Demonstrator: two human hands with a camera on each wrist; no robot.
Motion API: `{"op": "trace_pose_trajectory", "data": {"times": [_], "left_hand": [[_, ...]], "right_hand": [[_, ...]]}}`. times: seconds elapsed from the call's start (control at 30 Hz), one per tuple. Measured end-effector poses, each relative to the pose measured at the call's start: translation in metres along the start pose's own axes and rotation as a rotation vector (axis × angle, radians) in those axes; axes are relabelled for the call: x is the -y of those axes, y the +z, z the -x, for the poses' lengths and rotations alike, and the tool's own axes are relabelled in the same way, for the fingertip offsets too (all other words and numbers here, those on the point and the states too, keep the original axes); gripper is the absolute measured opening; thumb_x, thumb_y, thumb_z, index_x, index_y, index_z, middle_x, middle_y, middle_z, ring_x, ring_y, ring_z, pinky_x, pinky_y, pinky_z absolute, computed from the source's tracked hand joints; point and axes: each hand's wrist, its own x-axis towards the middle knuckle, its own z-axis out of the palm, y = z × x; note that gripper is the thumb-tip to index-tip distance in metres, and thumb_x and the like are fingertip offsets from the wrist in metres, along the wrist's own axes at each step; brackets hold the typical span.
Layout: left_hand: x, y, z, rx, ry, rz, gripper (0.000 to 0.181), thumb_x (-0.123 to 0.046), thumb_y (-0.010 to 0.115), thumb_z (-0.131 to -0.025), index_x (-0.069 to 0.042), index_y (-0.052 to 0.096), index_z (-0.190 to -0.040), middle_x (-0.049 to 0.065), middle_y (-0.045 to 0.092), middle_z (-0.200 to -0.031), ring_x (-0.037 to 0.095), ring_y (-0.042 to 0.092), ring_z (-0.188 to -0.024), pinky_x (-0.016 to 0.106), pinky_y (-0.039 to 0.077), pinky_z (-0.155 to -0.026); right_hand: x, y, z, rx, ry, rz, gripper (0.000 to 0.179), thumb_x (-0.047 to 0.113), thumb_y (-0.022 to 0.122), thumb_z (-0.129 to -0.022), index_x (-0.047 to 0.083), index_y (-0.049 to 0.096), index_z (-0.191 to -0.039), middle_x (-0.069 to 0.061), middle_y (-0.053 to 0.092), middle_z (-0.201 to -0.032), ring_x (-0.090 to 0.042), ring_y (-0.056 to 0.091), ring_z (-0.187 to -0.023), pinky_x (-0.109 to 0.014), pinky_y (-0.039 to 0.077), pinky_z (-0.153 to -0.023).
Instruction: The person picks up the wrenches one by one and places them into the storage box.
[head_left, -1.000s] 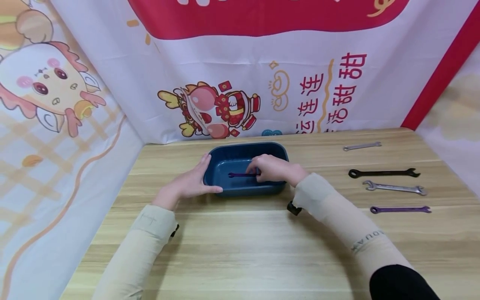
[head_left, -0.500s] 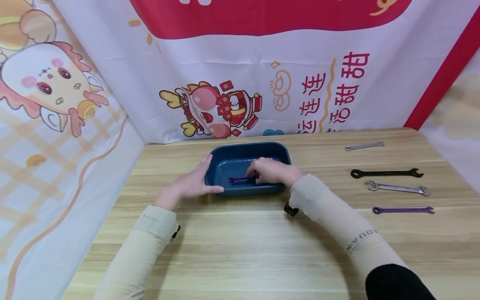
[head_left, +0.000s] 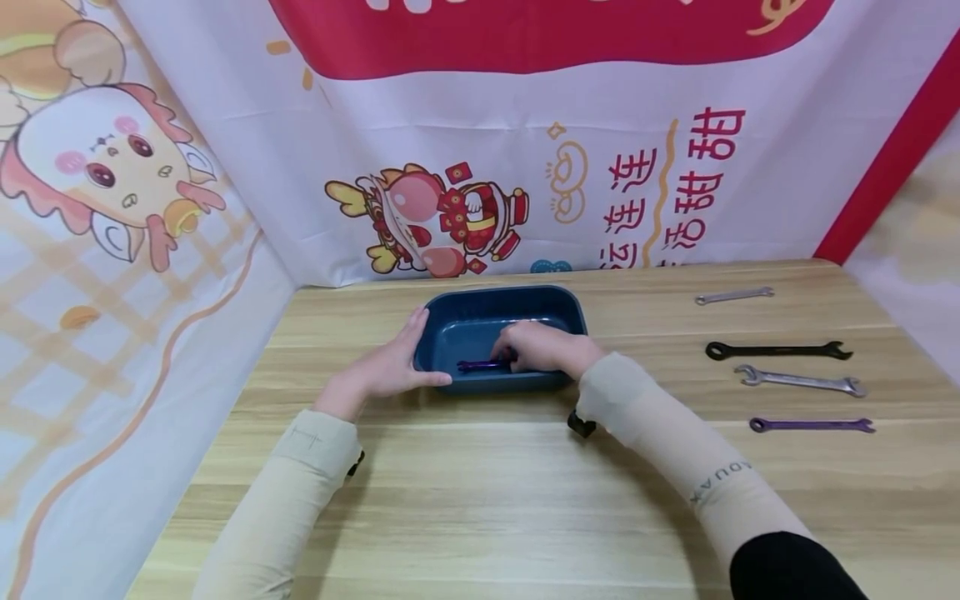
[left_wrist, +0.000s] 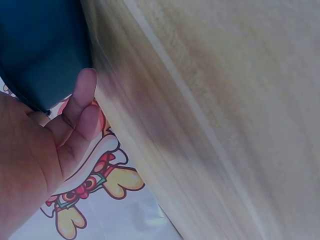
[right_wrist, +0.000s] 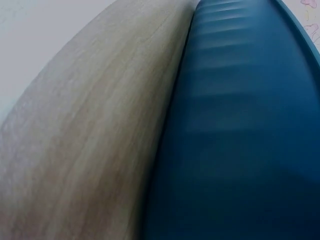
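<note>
A white cloth (head_left: 465, 117) — cartoon-printed — hangs behind the wood-grain table (head_left: 480, 500).

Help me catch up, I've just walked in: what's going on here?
A person's right hand holds a purple wrench inside a blue bin, while the left hand rests against the bin's left end. To the right on the wooden table lie four more: a small silver wrench, a black wrench, a larger silver wrench and a second purple wrench.
</note>
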Motion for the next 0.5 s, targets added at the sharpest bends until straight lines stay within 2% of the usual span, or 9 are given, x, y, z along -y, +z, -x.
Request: {"op": "trace_pose_trajectory", "data": {"times": [0.5], "left_hand": [[-0.0009, -0.0008, -0.0008, 0.004, -0.013, -0.025, 0.12, -0.062, 0.073, -0.088, -0.019, -0.009, -0.165, 0.004, -0.011, -0.172, 0.035, 0.013, -0.155, 0.058, 0.027, -0.118]], "right_hand": [[0.0043, 0.0011, -0.0047, 0.002, -0.061, 0.024, 0.03, 0.005, 0.072, -0.096, 0.008, 0.075, -0.125, -0.007, 0.071, -0.111, -0.019, 0.061, -0.096, -0.034, 0.054, -0.095]]}}
